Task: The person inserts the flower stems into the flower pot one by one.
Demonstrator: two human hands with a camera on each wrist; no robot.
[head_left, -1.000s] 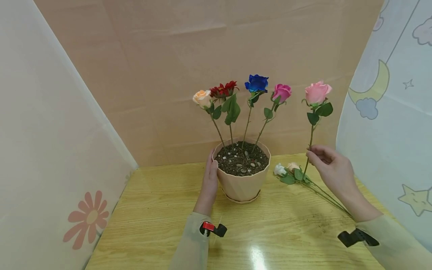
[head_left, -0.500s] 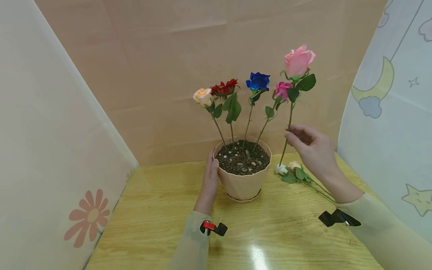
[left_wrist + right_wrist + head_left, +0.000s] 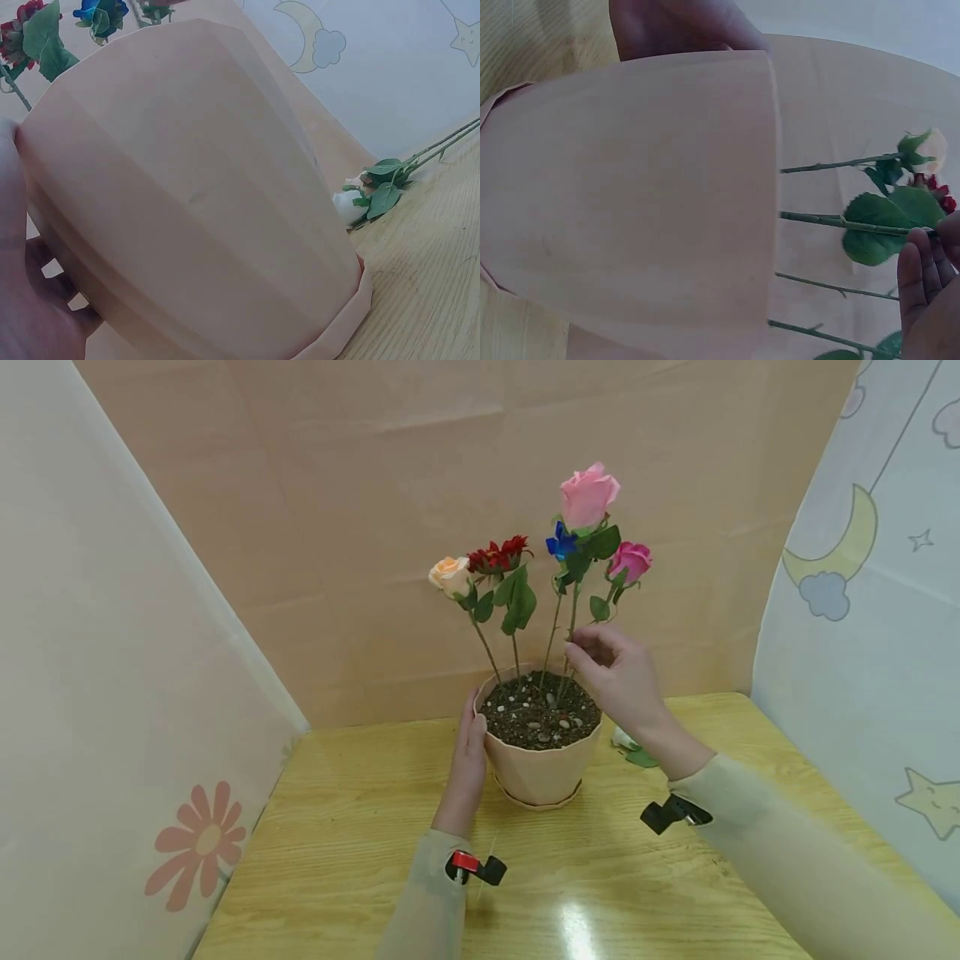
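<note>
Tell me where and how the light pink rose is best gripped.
I'd pinch the light pink rose by its stem, below the leaves, coming from the person's right, as the right hand does. The stem is thin and nearly upright, the bloom sits clear on top, and the blue rose stands close on the left.

Soft, even light falls over my table [image 3: 337, 827], with a white glare patch [image 3: 577, 932] on it close to me. My right sleeve [image 3: 795, 852] is slightly blurred. My wrist views are dimmer and hazier, their colours washed out; there the pot [image 3: 630, 210] lies in shade and my left hand [image 3: 682, 26] looks dark.
</note>
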